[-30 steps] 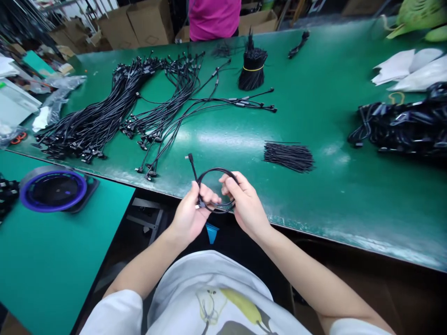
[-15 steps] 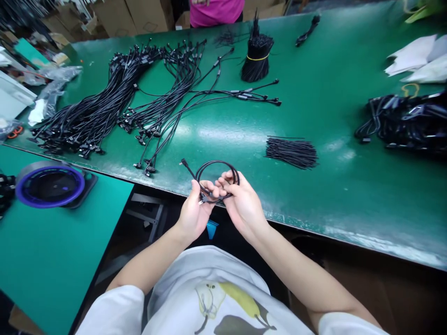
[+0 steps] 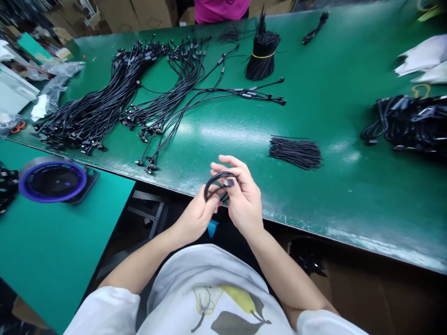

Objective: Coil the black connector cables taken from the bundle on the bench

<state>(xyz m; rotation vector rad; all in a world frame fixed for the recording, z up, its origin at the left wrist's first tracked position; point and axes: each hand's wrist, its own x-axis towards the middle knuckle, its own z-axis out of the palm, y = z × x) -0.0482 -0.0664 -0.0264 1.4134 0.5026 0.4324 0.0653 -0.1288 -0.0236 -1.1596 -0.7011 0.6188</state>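
Note:
A black cable (image 3: pixel 217 177) is wound into a small coil between my two hands, in front of the table edge. My left hand (image 3: pixel 199 211) grips the coil's lower left side. On the other side, my right hand (image 3: pixel 246 200) pinches the coil, its thumb against a connector and its upper fingers reaching past the loops. The cable's far end is hidden in my fingers. Beyond the hands, to the right, lies a flat pile of short black ties (image 3: pixel 295 152). Loose cables with plugs (image 3: pixel 164 111) stretch out to the left.
A thick heap of cables (image 3: pixel 101 102) covers the table's left part. An upright bundle of black ties (image 3: pixel 262 56) stands farther back, near a person in pink (image 3: pixel 221 10). Coiled cables (image 3: pixel 408 121) lie at the right. A purple-rimmed round device (image 3: pixel 52 182) sits on the lower-left table.
The wider cable loop has become a smaller, tighter coil. The connector end that stuck out to the left now lies under my right thumb. My left hand has turned over toward the coil.

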